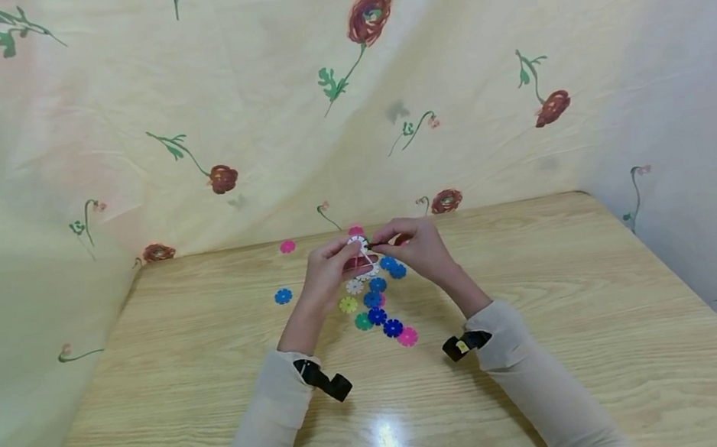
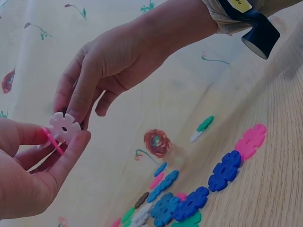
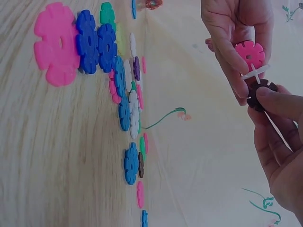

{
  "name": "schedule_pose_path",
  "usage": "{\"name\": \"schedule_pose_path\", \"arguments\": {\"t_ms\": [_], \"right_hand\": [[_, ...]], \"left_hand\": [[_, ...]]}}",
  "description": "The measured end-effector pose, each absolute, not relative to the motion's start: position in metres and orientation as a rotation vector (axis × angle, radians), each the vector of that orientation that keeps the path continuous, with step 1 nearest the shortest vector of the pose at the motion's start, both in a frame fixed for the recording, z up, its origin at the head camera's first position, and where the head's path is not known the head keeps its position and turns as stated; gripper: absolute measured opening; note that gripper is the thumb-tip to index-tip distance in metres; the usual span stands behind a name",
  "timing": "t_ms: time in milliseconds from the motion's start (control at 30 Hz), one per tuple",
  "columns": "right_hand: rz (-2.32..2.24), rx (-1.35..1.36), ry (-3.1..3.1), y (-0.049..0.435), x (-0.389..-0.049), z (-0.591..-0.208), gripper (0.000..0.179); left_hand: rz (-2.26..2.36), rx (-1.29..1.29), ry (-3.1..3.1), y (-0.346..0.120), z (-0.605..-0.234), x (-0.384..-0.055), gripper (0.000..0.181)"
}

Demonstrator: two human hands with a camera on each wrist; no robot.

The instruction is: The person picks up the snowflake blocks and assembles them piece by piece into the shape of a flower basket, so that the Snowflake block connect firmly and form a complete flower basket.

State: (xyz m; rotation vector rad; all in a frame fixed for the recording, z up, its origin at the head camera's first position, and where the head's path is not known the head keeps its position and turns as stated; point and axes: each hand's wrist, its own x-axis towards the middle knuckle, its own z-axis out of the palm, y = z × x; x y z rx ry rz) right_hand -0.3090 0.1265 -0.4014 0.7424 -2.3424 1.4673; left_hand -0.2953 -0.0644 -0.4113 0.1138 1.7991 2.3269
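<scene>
My left hand (image 1: pixel 326 273) and right hand (image 1: pixel 423 248) meet above the far part of the table, holding small flower-shaped notched discs between them. In the right wrist view, a pink disc (image 3: pixel 245 50) is in the left hand's fingers. Below it a white disc (image 3: pixel 249 74) shows edge-on, crossing its lower side. The right thumb and fingers pinch a dark brown disc (image 3: pixel 254 102) right at the white one. From the left wrist, the white disc (image 2: pixel 57 124) faces the camera, with pink seen edge-on beside it; right fingers hide the brown disc there.
Several loose discs lie below the hands, among them a dark blue disc (image 1: pixel 393 328), a pink disc (image 1: pixel 407 337), a green disc (image 1: pixel 363 322) and a yellow disc (image 1: pixel 348 304). A blue disc (image 1: pixel 283 296) lies apart at left. Floral cloth (image 1: pixel 267 75) hangs behind the wooden table (image 1: pixel 213 369).
</scene>
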Motion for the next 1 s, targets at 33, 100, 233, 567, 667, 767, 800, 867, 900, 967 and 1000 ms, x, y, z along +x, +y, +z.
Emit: {"name": "schedule_pose_path", "arguments": {"t_ms": [33,100,233,567,667,767,800,867,900,967,1000], "right_hand": [[1.471,0.749,-2.325,0.127,-0.31,-0.403,0.007],[1.483,0.764,-2.286,0.127,-0.31,-0.405,0.006],[1.482,0.789,-2.224,0.125,-0.31,-0.409,0.005],[1.502,0.789,-2.137,0.121,-0.306,-0.415,0.006],[1.487,0.785,-2.132,0.12,-0.304,-0.414,0.007],[1.455,0.774,-2.133,0.119,-0.301,-0.412,0.007],[1.447,0.772,-2.134,0.119,-0.3,-0.411,0.007],[1.442,0.763,-2.137,0.117,-0.298,-0.407,0.007],[1.446,0.76,-2.136,0.116,-0.296,-0.405,0.007],[1.457,0.761,-2.133,0.113,-0.29,-0.398,0.008],[1.464,0.761,-2.13,0.112,-0.287,-0.394,0.008]], "left_hand": [[2.335,0.114,1.788,-0.064,-0.412,-0.295,0.036],[2.352,0.117,1.763,-0.064,-0.412,-0.295,0.035],[2.378,0.122,1.71,-0.065,-0.413,-0.295,0.036],[2.42,0.086,1.628,-0.064,-0.414,-0.294,0.034],[2.422,0.1,1.622,-0.063,-0.415,-0.294,0.034],[2.419,0.11,1.621,-0.063,-0.415,-0.294,0.034],[2.416,0.111,1.624,-0.063,-0.415,-0.293,0.034],[2.413,0.11,1.627,-0.063,-0.413,-0.293,0.034],[2.414,0.109,1.625,-0.063,-0.413,-0.293,0.034],[2.423,0.104,1.617,-0.064,-0.411,-0.292,0.034],[2.428,0.103,1.615,-0.064,-0.41,-0.292,0.034]]}}
